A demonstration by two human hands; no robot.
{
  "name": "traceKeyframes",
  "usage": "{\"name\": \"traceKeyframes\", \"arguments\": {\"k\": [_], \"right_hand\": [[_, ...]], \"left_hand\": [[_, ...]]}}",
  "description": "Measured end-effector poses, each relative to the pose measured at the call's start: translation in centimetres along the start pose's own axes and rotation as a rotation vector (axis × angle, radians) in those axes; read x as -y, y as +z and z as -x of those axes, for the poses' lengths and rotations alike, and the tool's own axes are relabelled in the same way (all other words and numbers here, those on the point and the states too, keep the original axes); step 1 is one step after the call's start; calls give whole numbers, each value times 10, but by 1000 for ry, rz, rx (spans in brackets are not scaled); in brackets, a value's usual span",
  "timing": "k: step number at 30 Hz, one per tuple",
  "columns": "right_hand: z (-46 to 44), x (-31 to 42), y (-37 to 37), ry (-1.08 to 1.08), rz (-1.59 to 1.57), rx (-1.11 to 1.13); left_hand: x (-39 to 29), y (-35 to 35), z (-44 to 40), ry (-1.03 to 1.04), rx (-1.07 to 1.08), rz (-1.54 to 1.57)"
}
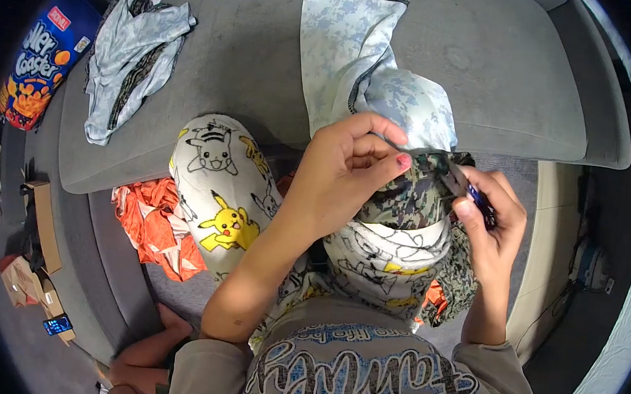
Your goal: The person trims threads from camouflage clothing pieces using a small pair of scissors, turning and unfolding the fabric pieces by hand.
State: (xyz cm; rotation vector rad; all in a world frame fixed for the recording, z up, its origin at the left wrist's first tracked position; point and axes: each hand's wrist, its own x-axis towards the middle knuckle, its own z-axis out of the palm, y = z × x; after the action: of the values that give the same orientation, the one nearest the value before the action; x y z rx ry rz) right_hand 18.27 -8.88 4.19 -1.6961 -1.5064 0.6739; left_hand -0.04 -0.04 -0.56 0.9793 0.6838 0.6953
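Observation:
Camouflage fabric (406, 202) in green, brown and black lies over my knee, on white cloth printed with yellow cartoon figures (388, 257). My left hand (355, 159) is closed, its thumb and curled fingers pinching the camouflage fabric near its upper edge. In my right hand (497, 217) is a small pair of thread snips (476, 197) with blue on the handle. The blades point up and left against the fabric's edge; whether they are parted cannot be made out. Pale blue patterned fabric (410, 105) with a dark stitched edge runs from the seat to the camouflage piece.
A grey sofa (499, 78) spreads ahead. On its left lie another pale blue garment piece (131, 60) and a blue snack bag (43, 61). Orange fabric (156, 222) is bunched below. A phone (58, 324) rests on a cardboard box at lower left, near another person's bare limb (147, 361).

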Motion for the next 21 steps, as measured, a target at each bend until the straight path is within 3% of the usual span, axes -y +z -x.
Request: {"name": "traceKeyframes", "arguments": {"k": [4, 11, 17, 20, 21], "right_hand": [[-6, -14, 13, -91, -18, -12], [-5, -34, 36, -59, -118, -93], [-2, -37, 40, -29, -157, -124], [-2, -37, 41, -39, -156, -134], [-2, -37, 41, -55, -165, -143]], "left_hand": [[3, 1, 4, 117, -45, -182], [-5, -6, 13, 192, -145, -561], [-3, -17, 19, 325, -235, -701], [-20, -25, 40, 179, -327, -711], [-16, -32, 46, 217, -366, -719]]}}
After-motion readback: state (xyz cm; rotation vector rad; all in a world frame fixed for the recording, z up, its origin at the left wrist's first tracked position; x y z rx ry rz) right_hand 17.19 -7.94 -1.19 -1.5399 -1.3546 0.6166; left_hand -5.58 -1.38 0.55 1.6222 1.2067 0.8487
